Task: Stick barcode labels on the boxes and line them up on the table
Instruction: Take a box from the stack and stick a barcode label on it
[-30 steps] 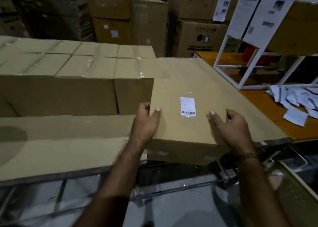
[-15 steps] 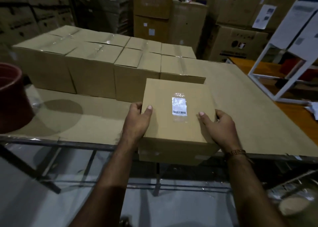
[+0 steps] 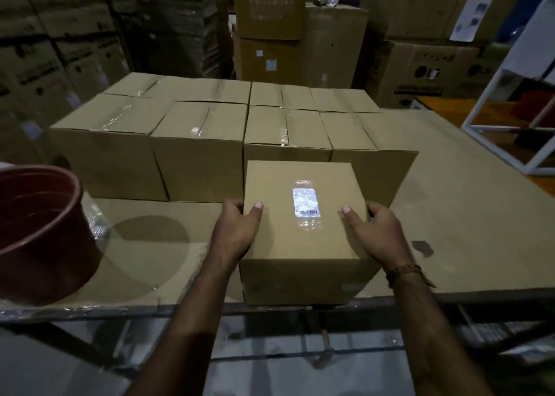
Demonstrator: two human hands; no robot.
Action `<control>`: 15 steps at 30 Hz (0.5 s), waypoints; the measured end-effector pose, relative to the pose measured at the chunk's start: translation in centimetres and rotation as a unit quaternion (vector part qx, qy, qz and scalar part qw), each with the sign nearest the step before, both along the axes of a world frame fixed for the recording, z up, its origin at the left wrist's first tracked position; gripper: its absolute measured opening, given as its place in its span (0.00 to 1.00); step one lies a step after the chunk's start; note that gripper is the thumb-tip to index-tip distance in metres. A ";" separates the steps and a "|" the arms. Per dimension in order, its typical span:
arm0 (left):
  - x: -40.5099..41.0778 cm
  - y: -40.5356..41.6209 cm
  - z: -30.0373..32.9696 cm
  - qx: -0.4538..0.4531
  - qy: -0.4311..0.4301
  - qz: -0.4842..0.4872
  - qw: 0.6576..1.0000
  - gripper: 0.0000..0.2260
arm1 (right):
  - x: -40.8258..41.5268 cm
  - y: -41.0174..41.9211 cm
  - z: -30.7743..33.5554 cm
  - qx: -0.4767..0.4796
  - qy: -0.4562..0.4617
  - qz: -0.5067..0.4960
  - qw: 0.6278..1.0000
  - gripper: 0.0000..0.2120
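Observation:
A brown cardboard box (image 3: pixel 279 245) sits at the near edge of the cardboard-covered table (image 3: pixel 468 215). A white barcode label (image 3: pixel 305 202) under clear tape is stuck on its top face. My left hand (image 3: pixel 237 230) grips the box's left side, thumb on top. My right hand (image 3: pixel 375 233) grips its right side, thumb on top too. Right behind it stand several taped brown boxes (image 3: pixel 198 143) in two rows, side by side.
A dark red round tub (image 3: pixel 39 230) stands on the table's left end. A white metal frame (image 3: pixel 507 119) stands at the right over an orange surface. Tall stacks of cartons (image 3: pixel 330 41) fill the background. A dark scrap (image 3: pixel 422 247) lies right of the box.
The view has swung left and the red tub has come into sight. The labelled box in both hands now sits at the table's near edge, in front of the rows.

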State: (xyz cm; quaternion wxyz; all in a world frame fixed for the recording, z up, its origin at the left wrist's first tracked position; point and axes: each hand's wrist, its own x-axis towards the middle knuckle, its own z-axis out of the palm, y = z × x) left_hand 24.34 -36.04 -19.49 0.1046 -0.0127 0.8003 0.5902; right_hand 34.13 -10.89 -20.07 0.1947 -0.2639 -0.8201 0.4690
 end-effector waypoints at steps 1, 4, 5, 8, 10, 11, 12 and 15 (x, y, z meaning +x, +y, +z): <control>-0.7 -0.4 -0.2 -0.004 0.000 -0.003 1.000 0.19 | -0.6 -0.3 -0.2 0.000 -0.006 -0.001 1.000 0.22; -2.3 -1.0 -0.6 -0.023 0.001 -0.013 1.000 0.20 | -2.0 -0.6 -0.4 0.012 -0.017 -0.001 1.000 0.26; -2.7 -1.0 -0.7 -0.031 0.001 -0.014 0.999 0.20 | -2.4 -0.5 -0.3 0.019 -0.023 -0.003 1.000 0.26; -3.6 -0.8 -1.1 -0.038 0.006 -0.010 0.999 0.18 | -3.3 -0.3 0.1 0.031 -0.034 -0.002 0.999 0.21; -4.0 -0.6 -1.2 -0.046 0.009 -0.006 0.999 0.18 | -3.6 -0.2 0.2 0.034 -0.042 0.004 0.999 0.21; -4.2 -0.4 -1.1 -0.053 0.010 -0.008 0.999 0.18 | -3.8 -0.1 0.2 0.038 -0.048 0.007 0.998 0.22; -4.3 -0.3 -1.0 -0.058 0.016 -0.012 0.998 0.20 | -3.9 0.0 0.3 0.044 -0.057 0.011 0.997 0.23; -4.6 0.5 -0.9 -0.104 0.104 -0.015 0.989 0.27 | -4.3 0.2 0.6 0.108 -0.110 0.014 0.988 0.26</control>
